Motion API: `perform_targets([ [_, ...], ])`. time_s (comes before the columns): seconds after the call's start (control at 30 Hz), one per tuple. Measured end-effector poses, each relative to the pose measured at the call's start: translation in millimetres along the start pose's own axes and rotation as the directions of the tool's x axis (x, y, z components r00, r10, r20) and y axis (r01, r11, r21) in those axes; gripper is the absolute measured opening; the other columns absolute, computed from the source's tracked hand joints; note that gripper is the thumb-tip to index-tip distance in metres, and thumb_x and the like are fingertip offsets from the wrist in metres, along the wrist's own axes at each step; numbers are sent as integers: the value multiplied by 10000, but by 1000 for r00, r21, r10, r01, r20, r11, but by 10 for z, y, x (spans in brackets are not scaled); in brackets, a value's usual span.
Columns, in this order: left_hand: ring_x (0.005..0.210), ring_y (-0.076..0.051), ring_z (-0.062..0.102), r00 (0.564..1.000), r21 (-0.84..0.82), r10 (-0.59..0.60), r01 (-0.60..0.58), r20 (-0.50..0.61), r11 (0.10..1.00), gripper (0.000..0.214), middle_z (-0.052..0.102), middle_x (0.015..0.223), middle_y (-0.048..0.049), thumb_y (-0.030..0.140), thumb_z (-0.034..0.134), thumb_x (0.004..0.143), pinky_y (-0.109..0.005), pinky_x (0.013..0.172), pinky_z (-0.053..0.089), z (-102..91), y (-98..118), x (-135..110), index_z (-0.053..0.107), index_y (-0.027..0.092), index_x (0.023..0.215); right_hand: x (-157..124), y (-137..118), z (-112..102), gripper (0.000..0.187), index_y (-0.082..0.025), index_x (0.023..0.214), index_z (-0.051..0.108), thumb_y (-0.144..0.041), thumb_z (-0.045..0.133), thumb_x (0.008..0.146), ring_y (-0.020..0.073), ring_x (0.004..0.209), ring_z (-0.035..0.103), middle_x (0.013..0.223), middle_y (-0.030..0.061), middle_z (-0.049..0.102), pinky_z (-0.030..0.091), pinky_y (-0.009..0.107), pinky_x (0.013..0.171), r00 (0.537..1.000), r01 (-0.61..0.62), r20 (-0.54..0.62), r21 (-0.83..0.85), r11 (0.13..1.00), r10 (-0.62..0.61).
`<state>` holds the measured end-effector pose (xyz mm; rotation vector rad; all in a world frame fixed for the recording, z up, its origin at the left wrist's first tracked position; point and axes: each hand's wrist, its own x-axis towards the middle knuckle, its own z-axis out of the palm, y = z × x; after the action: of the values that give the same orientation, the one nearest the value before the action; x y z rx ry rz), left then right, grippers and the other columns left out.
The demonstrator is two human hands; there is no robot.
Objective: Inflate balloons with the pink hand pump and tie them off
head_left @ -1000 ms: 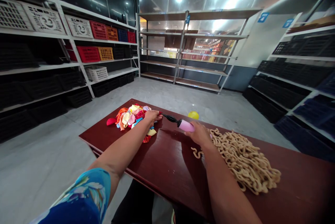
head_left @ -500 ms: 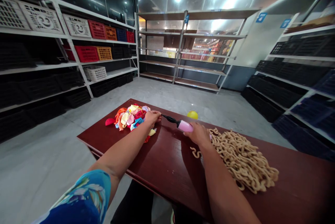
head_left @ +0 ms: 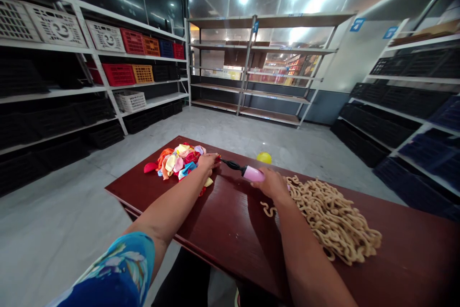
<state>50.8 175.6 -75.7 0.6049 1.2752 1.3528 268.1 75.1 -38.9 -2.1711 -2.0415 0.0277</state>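
Observation:
My right hand [head_left: 271, 183] is wrapped round the pink body of a balloon pump [head_left: 253, 174], held slanting above the table. Its black tapered end [head_left: 232, 164] points left toward my left hand [head_left: 208, 162]. The fingers of that hand are bent together at the tip of the nozzle, beside the loose balloons. A small red bit shows at the fingertips, too small to make out. Just left of the hand lies a heap of limp balloons [head_left: 178, 162] in red, orange, cream, pink and blue.
The dark red table [head_left: 230, 225] carries a large heap of tan, curled cord-like pieces [head_left: 330, 216] on the right, with one loose curl [head_left: 268, 209] apart. A yellow ball-like thing [head_left: 264, 157] shows past the far edge. Shelves with crates [head_left: 118, 74] line the room.
The left fingers have shifted slightly at the nozzle tip and look less tightly pinched, with a red bit now showing there. The pump and right hand are almost unmoved.

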Motion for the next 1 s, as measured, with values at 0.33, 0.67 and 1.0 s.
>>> perform_targets([
  [0.33, 600, -104, 613, 999, -26, 43, -44, -25, 999, 157, 597, 690, -29, 46, 645, 714, -257, 633, 549, 22, -49, -8, 512, 130, 712, -4, -11, -12, 473, -273, 1067, 576, -502, 661, 662, 270, 971, 577, 1050, 61, 622, 393, 375, 774, 1000, -23, 18, 0, 1000, 23],
  [0.67, 578, -93, 602, 998, 30, 57, -55, -41, 998, 171, 600, 698, -22, 52, 658, 703, -225, 590, 531, 34, -116, 9, 514, 137, 739, -11, -17, -12, 463, -260, 1059, 580, -495, 656, 667, 286, 981, 581, 1062, 71, 625, 397, 394, 786, 999, -32, 22, -8, 999, 33],
  [1.0, 580, -100, 591, 996, 138, 84, -78, -35, 987, 311, 595, 762, -27, 80, 724, 631, -215, 522, 502, 74, -115, -98, 539, 150, 871, -34, -100, -6, 467, -259, 1054, 571, -501, 665, 667, 288, 991, 568, 1055, 77, 607, 389, 406, 797, 999, -19, 33, -59, 998, 21],
])
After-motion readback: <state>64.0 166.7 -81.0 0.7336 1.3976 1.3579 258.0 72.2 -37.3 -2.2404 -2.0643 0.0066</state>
